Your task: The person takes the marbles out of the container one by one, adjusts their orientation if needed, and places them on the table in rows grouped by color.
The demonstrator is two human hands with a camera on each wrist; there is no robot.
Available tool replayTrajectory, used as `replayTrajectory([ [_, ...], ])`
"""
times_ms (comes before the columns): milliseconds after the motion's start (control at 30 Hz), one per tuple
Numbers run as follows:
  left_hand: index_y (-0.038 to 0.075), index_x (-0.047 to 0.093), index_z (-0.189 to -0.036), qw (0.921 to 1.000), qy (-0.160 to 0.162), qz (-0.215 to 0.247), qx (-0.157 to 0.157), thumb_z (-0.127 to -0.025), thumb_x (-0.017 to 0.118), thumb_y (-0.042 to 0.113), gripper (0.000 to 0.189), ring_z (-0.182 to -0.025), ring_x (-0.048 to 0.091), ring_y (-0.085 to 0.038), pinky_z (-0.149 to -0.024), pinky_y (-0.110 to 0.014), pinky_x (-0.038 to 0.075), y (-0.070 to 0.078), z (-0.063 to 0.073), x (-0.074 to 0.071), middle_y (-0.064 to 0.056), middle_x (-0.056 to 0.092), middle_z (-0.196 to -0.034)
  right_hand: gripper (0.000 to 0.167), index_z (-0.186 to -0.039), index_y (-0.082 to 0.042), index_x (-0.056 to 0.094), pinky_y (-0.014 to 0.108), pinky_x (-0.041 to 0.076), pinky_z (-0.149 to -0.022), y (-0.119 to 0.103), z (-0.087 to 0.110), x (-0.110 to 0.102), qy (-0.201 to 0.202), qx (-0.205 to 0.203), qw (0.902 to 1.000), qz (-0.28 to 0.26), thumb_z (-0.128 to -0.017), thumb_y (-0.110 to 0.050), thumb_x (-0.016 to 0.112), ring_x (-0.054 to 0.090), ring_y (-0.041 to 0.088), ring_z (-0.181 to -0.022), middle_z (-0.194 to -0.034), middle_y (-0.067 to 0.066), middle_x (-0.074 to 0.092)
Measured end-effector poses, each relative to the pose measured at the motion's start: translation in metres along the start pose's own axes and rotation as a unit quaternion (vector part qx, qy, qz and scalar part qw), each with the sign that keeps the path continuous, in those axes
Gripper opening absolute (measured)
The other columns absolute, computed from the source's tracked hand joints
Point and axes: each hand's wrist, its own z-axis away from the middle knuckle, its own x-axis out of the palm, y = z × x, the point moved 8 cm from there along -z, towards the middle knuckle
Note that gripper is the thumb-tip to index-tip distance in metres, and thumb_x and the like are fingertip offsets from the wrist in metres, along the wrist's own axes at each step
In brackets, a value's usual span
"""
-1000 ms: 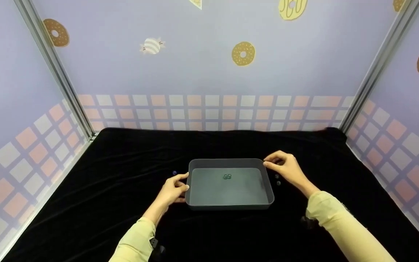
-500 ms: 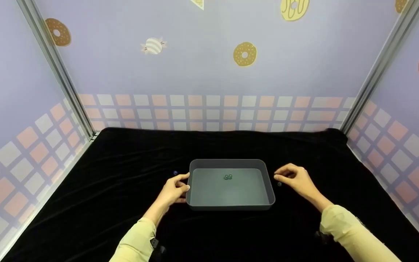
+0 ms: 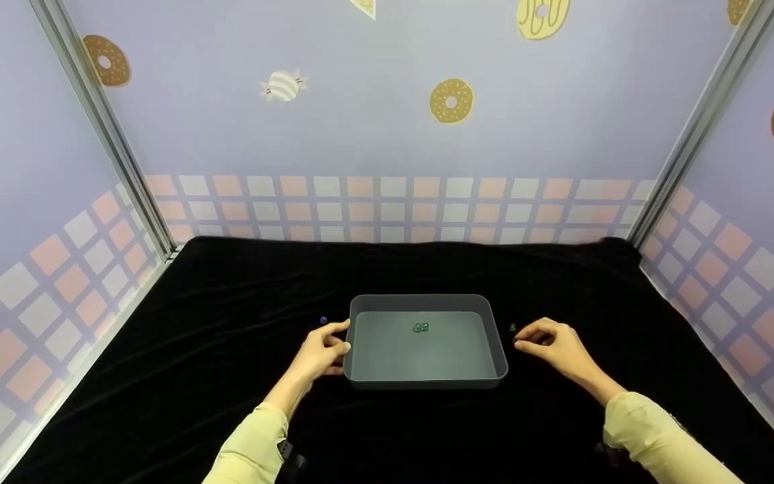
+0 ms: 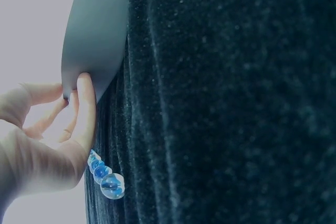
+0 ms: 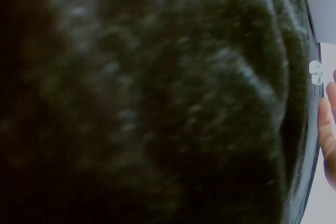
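In the head view, a grey rectangular tray (image 3: 427, 356) lies on the black cloth. My left hand (image 3: 316, 349) grips the tray's left edge; the left wrist view shows its fingers (image 4: 86, 103) against the tray wall (image 4: 100, 19). Two green glass marbles (image 3: 421, 327) rest inside the tray. Right of it lies another marble (image 3: 512, 327), just beyond the fingertips of my right hand (image 3: 555, 346). Two clear marbles (image 5: 316, 73) show beside the right fingers (image 5: 325, 124) in the right wrist view. Whether these fingers pinch one is hidden.
Below my left hand, a row of several clear marbles with blue inside (image 4: 112, 185) lies on the cloth; one blue marble (image 3: 323, 320) shows left of the tray. Patterned walls (image 3: 387, 134) stand behind and at both sides of the black cloth (image 3: 259, 282).
My right hand has left the tray's far right corner and moved right and nearer to me, down to the marbles beside the tray. The left hand and tray stay put.
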Motion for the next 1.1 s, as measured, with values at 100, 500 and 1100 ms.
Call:
replayTrajectory([
  [100,0.008,0.051,-0.144,1.0000,0.000,0.000,0.001,-0.093,0.059,-0.001,0.052,-0.077,0.069,-0.020,-0.063,-0.032,0.061,0.000,0.000,0.000,-0.008,0.056,-0.092,0.012,-0.091,-0.018,0.076,0.018,0.051,-0.070,0.004,0.003,0.002,-0.007,-0.003,1.0000,0.006,-0.081,-0.022,0.081,0.062,0.002,-0.076,-0.090,0.002,0.072],
  [500,0.007,0.051,-0.143,1.0000,0.003,-0.002,0.000,-0.092,0.058,-0.002,0.052,-0.076,0.069,-0.020,-0.063,-0.031,0.060,-0.002,-0.002,0.000,-0.007,0.055,-0.091,0.013,-0.086,-0.018,0.076,0.018,0.047,-0.066,0.010,0.009,0.005,-0.001,0.013,0.9986,0.051,-0.076,-0.020,0.084,0.055,0.001,-0.069,-0.083,-0.002,0.069],
  [1100,0.008,0.052,-0.143,1.0000,0.005,-0.005,0.000,-0.092,0.059,0.000,0.052,-0.078,0.069,-0.021,-0.064,-0.033,0.061,0.000,0.000,0.000,-0.008,0.056,-0.092,0.025,-0.093,-0.015,0.076,0.020,0.049,-0.069,0.011,0.011,0.004,-0.015,0.023,0.9983,0.052,-0.073,-0.024,0.087,0.060,0.009,-0.074,-0.088,0.001,0.070],
])
